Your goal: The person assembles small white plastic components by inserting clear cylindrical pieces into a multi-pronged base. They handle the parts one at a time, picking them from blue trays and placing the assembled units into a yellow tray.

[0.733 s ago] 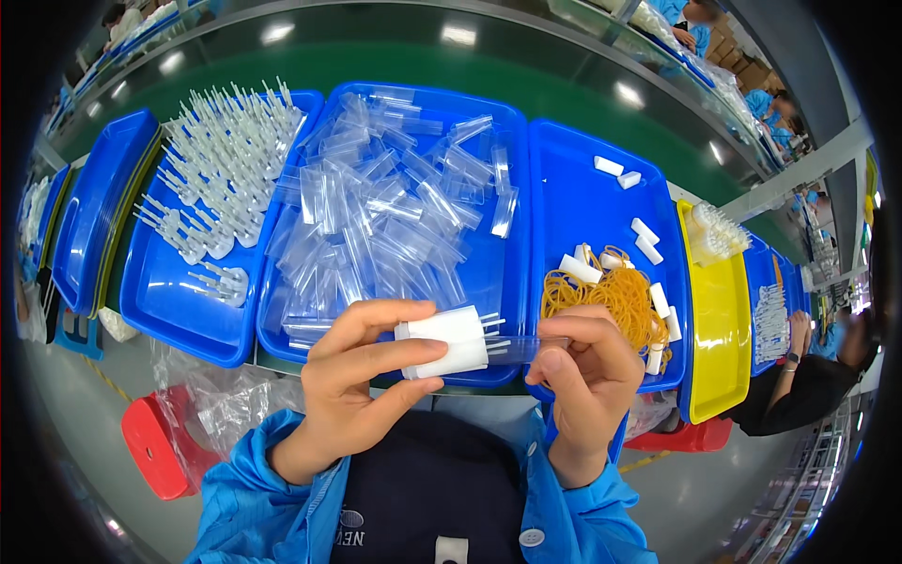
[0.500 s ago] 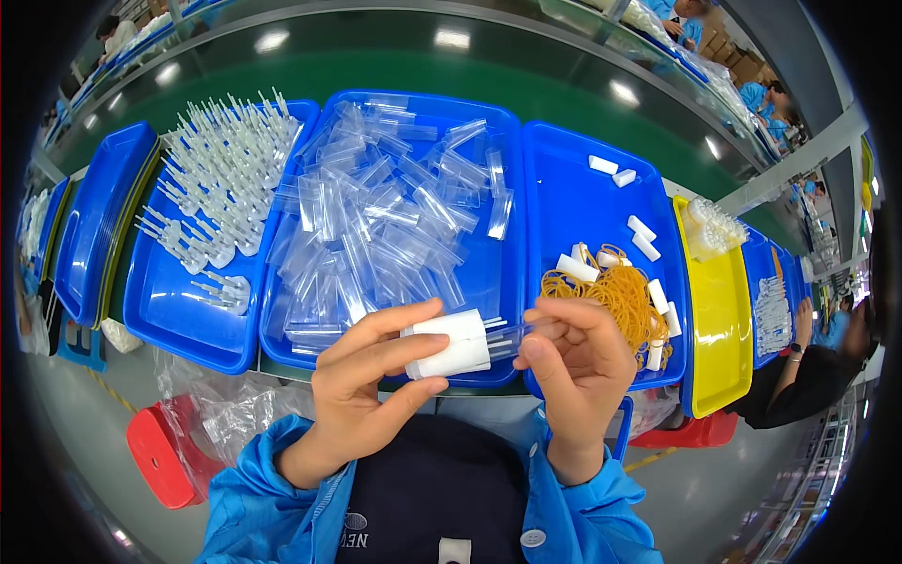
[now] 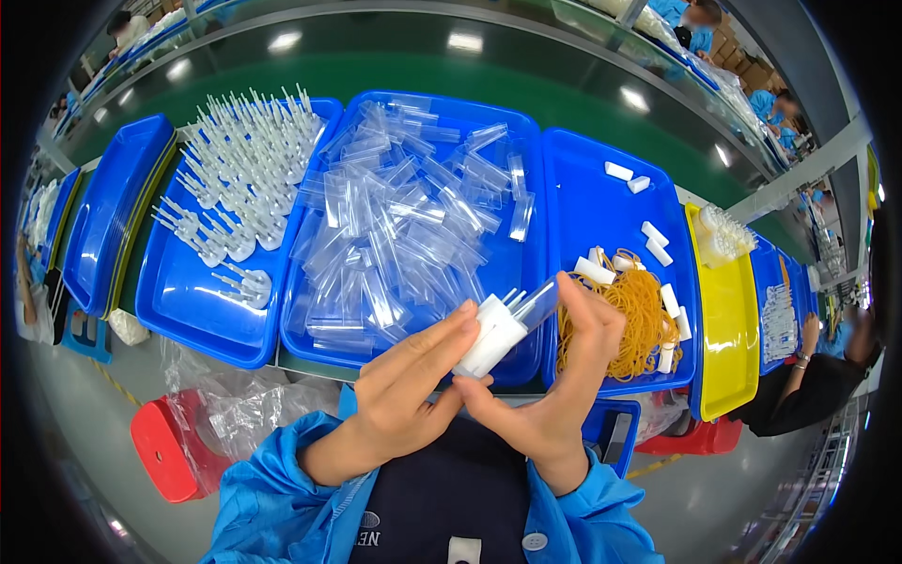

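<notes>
We see the left hand (image 3: pixel 409 399) with its thumb and fingers pressed together around a white piece (image 3: pixel 491 338), which sits tilted over the near right corner of the middle blue tray (image 3: pixel 507 258). Thin white prongs (image 3: pixel 513 298) stick out of its far right end, and beside them a clear sleeve (image 3: pixel 537 305) reaches toward the right hand (image 3: pixel 554 399). That hand has its thumb and forefinger spread wide, the forefinger's tip by the sleeve's far end and the thumb's by the white piece's near end (we cannot tell whether it grips, as its other fingers are mostly hidden).

In the middle tray we find a loose heap of clear tubes (image 3: pixel 376 221). The left blue tray (image 3: pixel 178 301) bears rows of white pronged pieces (image 3: pixel 249 160), and further left we see nested trays (image 3: pixel 117 216). In the right blue tray (image 3: pixel 606 211), yellow rubber bands (image 3: pixel 625 329) lie tangled near the right hand, with short white tubes (image 3: pixel 658 249) around and beyond them. Right of that stands a yellow tray (image 3: pixel 728 348). Near left, we have a red stool (image 3: pixel 160 451) beside crumpled clear plastic (image 3: pixel 249 409).
</notes>
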